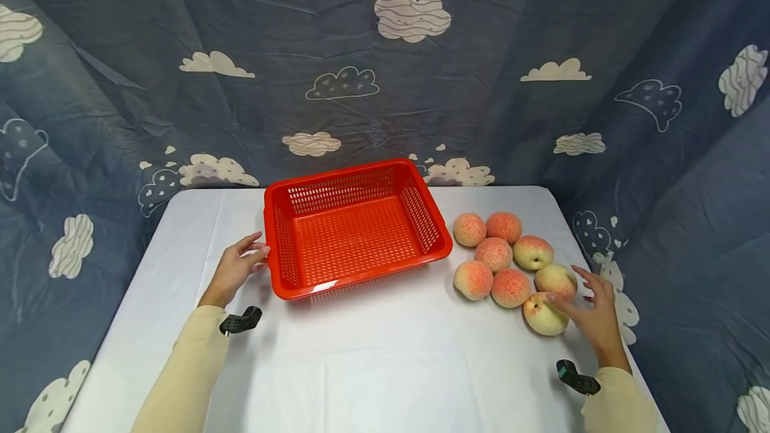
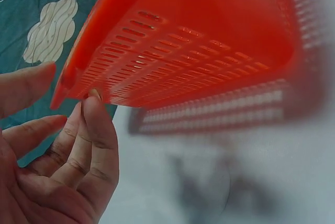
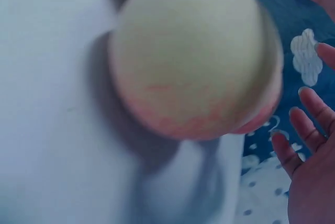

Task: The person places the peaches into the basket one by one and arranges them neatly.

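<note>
My left hand (image 1: pixel 237 267) is beside the left side of a red plastic basket (image 1: pixel 361 279), fingertips right at its rim. In the left wrist view the loosely bent fingers (image 2: pixel 99 145) meet the rim's underside, and slots show in the basket wall (image 2: pixel 152 62). To the right, my right hand (image 1: pixel 592 309) spreads its fingers over the nearest yellow-pink peach (image 1: pixel 544 316) and beside another peach (image 1: pixel 556 280). The right wrist view has a pale peach (image 3: pixel 193 56) close up, with the outstretched fingers (image 3: pixel 309 135) apart from it.
Several more peaches, such as a pink one (image 1: pixel 473 279) and a yellowish one (image 1: pixel 533 252), cluster right of the basket. All lie on a white-covered table (image 1: pixel 385 379). A dark blue cloth with clouds (image 1: pixel 457 105) hangs behind and at both sides.
</note>
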`<action>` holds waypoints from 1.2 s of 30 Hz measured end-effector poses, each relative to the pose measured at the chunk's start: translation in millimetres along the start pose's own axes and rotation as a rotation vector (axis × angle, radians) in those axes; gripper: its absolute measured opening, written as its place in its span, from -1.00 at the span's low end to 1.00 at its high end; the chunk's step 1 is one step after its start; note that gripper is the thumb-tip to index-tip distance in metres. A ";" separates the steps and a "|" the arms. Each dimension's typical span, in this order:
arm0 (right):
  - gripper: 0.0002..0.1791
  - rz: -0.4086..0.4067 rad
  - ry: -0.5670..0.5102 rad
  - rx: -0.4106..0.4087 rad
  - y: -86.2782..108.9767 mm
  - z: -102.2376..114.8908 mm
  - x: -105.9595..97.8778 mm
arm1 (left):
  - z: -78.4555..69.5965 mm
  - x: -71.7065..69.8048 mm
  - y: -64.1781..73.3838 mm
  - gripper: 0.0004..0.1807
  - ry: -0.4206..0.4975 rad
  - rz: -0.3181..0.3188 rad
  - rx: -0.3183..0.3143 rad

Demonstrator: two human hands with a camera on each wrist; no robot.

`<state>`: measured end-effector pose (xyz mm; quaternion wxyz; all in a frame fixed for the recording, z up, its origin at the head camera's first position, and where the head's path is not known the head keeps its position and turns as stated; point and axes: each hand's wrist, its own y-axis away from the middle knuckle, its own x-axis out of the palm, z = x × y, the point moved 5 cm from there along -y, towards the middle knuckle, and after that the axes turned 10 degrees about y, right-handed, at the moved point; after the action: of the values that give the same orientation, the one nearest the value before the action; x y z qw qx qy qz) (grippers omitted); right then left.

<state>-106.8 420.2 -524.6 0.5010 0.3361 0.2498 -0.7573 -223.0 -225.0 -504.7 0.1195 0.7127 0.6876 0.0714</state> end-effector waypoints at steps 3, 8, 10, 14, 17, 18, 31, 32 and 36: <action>-0.17 -0.015 -0.005 0.046 8.9 -4.8 9.5 | 1.9 -0.3 1.2 -0.36 0.013 -0.005 -0.013; -0.26 -0.059 -0.031 0.122 20.7 -13.1 18.1 | 1.6 5.9 1.6 -0.36 0.047 0.029 -0.025; -0.27 -0.069 -0.044 0.147 24.3 -15.2 21.6 | 1.2 7.6 1.4 -0.37 0.059 0.036 -0.026; -0.27 -0.079 -0.066 0.153 27.6 -16.4 30.4 | 2.7 6.8 1.6 -0.37 0.099 0.029 -0.044; -0.27 -0.072 -0.042 0.148 29.6 -15.6 35.2 | 5.1 6.6 1.3 -0.34 0.139 0.034 -0.064; -0.26 -0.067 -0.033 0.149 30.6 -15.2 36.5 | 6.0 6.6 1.1 -0.32 0.150 0.038 -0.068; 0.05 0.007 -0.047 0.220 42.3 -20.0 47.3 | 6.7 4.1 -3.9 -0.23 0.222 0.087 -0.109; 0.07 0.006 -0.046 0.222 42.8 -19.8 47.8 | 6.2 4.3 -4.0 -0.23 0.227 0.087 -0.113; 0.10 -0.012 -0.049 0.208 44.2 -19.3 48.6 | 5.5 4.4 -4.6 -0.22 0.248 0.091 -0.131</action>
<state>-74.1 388.8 -575.9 0.4650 0.3663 0.1594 -0.7901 -225.8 -220.9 -511.4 0.0767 0.7195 0.6578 0.2092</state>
